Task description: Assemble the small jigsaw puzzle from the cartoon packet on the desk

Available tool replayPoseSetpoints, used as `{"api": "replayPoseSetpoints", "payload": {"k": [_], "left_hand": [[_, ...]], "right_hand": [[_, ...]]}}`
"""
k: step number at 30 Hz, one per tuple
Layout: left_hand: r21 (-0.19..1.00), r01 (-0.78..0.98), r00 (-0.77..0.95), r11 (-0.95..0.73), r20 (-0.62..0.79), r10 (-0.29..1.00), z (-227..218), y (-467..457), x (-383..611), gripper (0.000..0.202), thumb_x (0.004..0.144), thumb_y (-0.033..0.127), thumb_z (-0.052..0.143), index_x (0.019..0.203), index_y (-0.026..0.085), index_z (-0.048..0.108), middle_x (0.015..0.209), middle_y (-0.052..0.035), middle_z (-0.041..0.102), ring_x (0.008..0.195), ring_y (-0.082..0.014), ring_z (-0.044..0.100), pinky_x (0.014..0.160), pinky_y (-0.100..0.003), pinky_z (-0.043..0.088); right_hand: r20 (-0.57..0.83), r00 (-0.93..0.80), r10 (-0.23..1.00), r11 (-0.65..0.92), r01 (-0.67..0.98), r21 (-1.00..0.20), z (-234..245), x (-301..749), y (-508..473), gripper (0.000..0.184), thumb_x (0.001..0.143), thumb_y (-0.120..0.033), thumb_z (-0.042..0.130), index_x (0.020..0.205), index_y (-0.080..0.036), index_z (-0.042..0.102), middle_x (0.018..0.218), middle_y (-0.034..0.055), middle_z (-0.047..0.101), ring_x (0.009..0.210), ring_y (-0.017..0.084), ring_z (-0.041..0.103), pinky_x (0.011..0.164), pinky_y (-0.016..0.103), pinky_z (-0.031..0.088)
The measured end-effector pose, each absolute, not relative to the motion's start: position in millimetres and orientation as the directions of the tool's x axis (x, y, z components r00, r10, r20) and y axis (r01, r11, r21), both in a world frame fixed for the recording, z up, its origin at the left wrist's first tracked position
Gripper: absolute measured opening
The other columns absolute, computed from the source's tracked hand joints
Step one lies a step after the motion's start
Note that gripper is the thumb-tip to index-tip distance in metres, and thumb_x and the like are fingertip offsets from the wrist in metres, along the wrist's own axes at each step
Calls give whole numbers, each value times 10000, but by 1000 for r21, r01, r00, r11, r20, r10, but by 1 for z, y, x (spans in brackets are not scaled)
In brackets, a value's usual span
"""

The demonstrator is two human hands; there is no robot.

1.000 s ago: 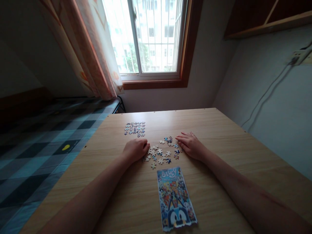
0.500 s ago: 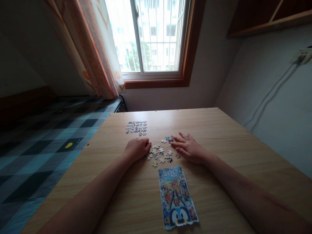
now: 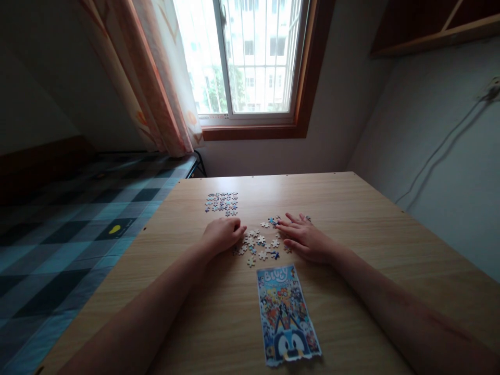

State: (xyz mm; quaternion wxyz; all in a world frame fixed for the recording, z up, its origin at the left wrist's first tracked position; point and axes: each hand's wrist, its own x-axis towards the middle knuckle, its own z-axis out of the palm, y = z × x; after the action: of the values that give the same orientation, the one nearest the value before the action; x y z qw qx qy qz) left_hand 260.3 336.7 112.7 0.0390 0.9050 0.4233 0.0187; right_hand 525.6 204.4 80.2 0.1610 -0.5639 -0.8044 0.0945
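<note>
A loose heap of jigsaw puzzle pieces [image 3: 261,240] lies on the table between my hands, some pale backs up and some coloured. My left hand [image 3: 222,234] rests at the heap's left edge with its fingers curled in; whatever they may hold is hidden. On the other side, my right hand [image 3: 307,237] lies palm down with fingers spread, covering some pieces at the heap's right edge. Beyond my left hand sit rows of laid-out puzzle pieces [image 3: 222,202]. Nearer to me is a printed picture sheet [image 3: 288,315] with "Bluey" lettering and a blue cartoon dog.
The wooden table [image 3: 375,291] reaches toward a barred window [image 3: 258,62] with an orange curtain [image 3: 144,78]. A bed with a checked cover [image 3: 89,219] stands along the left. On the right wall, a cable [image 3: 437,148] hangs from a socket.
The camera view has shifted slightly, so everything sits a little farther right in the picture. Both hands keep about the same places and poses relative to the pieces.
</note>
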Motion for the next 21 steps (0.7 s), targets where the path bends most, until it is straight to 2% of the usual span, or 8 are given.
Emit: {"api": "replayPoseSetpoints", "payload": {"k": [4, 11, 15, 21], "left_hand": [[128, 757, 647, -641, -6, 762, 115, 337, 260, 414, 903, 576, 468, 791, 218, 644, 826, -69, 693, 754, -213, 601, 636, -291, 383], [142, 756, 645, -639, 0, 764, 117, 335, 260, 403, 901, 561, 482, 773, 210, 634, 798, -66, 677, 738, -204, 586, 615, -288, 361], [130, 757, 645, -640, 11, 764, 116, 335, 260, 397, 909, 542, 468, 779, 209, 640, 806, -66, 682, 740, -202, 588, 616, -288, 357], [149, 761, 641, -632, -22, 767, 117, 337, 260, 394, 900, 546, 464, 809, 214, 656, 819, -65, 692, 758, -214, 594, 618, -293, 347]], "right_hand": [[136, -321, 937, 348, 875, -336, 80, 525, 205, 529, 1011, -521, 392, 1475, -279, 467, 1553, 77, 385, 1497, 345, 207, 1163, 684, 129], [231, -353, 907, 416, 838, -353, 84, 526, 202, 388, 1010, -447, 437, 1309, -296, 634, 1410, 75, 573, 1443, 335, 344, 1136, 700, 174], [272, -359, 893, 436, 842, -319, 86, 522, 201, 379, 993, -433, 481, 1318, -299, 623, 1442, 74, 542, 1431, 338, 364, 1128, 696, 209], [239, -453, 859, 502, 836, -221, 90, 497, 193, 439, 980, -442, 512, 1403, -331, 543, 1538, 47, 425, 1476, 346, 268, 1161, 682, 174]]}}
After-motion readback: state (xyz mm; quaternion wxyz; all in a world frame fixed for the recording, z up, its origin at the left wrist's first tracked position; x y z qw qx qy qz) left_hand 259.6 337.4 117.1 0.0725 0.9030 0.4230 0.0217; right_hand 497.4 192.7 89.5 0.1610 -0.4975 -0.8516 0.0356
